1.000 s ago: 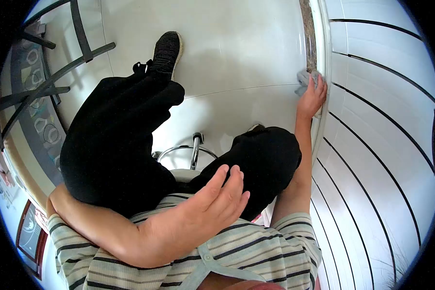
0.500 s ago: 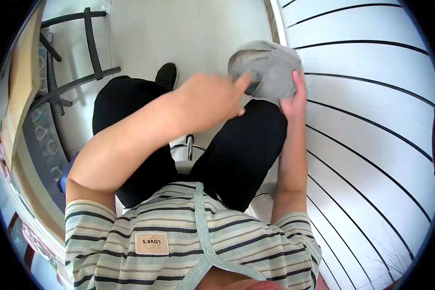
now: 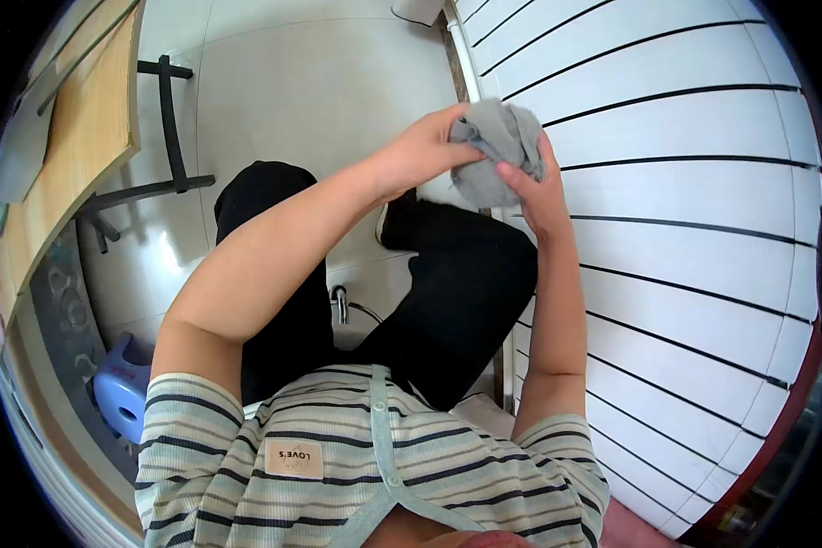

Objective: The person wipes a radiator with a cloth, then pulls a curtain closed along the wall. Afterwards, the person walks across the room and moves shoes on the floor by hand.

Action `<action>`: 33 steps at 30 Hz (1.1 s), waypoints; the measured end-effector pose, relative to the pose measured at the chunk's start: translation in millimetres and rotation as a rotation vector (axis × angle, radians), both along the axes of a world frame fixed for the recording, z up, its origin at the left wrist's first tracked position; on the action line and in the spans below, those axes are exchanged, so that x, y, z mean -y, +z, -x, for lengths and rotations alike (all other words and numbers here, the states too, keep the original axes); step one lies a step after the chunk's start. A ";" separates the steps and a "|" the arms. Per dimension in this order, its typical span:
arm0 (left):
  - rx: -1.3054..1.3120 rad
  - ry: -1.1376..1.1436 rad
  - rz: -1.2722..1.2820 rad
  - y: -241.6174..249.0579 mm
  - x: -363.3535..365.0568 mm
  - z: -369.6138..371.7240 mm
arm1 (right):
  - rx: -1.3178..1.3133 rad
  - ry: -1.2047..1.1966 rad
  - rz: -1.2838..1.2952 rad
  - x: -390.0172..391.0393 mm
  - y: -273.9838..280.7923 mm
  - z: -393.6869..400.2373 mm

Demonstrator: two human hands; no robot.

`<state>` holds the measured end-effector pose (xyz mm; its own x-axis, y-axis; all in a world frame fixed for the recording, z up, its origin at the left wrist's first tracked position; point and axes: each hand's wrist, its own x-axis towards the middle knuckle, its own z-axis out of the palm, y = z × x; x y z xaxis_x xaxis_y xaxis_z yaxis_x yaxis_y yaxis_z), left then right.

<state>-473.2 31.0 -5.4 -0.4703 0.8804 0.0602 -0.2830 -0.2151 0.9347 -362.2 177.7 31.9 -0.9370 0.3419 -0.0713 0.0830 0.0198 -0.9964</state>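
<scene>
A soft grey cloth [image 3: 500, 137], bunched and folded over itself, is held up beyond my right knee. My left hand [image 3: 432, 144] reaches across from the left and pinches the near-left side of it, with some fingertips hidden in the folds. Around its right and lower edge wraps my right hand [image 3: 541, 190], the thumb pressed on the front. The folds hide its full shape.
White slatted panels [image 3: 667, 155] rise close on my right. At left are a wooden tabletop [image 3: 91, 137], a black metal frame [image 3: 172, 128] and a blue plastic stool [image 3: 123, 393]. My black-trousered legs [image 3: 470, 283] are spread below my hands.
My left hand has moved from a blurred position in front of the cloth to a grip on it. The cloth has gone from spread and rounded to bunched. The view has shifted.
</scene>
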 end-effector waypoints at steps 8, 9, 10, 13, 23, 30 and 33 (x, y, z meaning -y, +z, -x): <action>-1.718 -0.033 0.690 22.7 49.7 -14.4 | -0.006 0.058 -1.112 -57.3 -88.2 18.9; -1.636 -0.112 0.593 25.2 53.1 -18.2 | 0.002 0.065 -1.097 -66.4 -105.2 22.0; -1.555 -0.183 0.495 30.6 55.8 -22.2 | 0.037 0.211 -1.327 -80.6 -126.7 20.8; -1.547 -0.368 0.456 51.8 53.2 -24.3 | 0.123 0.442 -1.634 -100.5 -179.7 25.6; -1.541 -0.489 0.571 50.7 21.2 12.8 | 0.397 0.208 -1.831 -181.8 -272.3 121.0; -1.505 -0.405 0.682 43.4 8.9 46.3 | 0.620 0.078 -1.659 -151.3 -296.2 16.4; -1.499 -0.384 0.682 48.1 3.6 56.1 | 0.645 0.039 -1.498 -139.5 -272.3 4.2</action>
<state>-529.4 27.4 42.7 -0.1238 0.9741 -0.1890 0.9385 0.1768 0.2965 -366.4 317.2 -240.4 -0.8942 0.4410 -0.0774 0.4317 0.8950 0.1123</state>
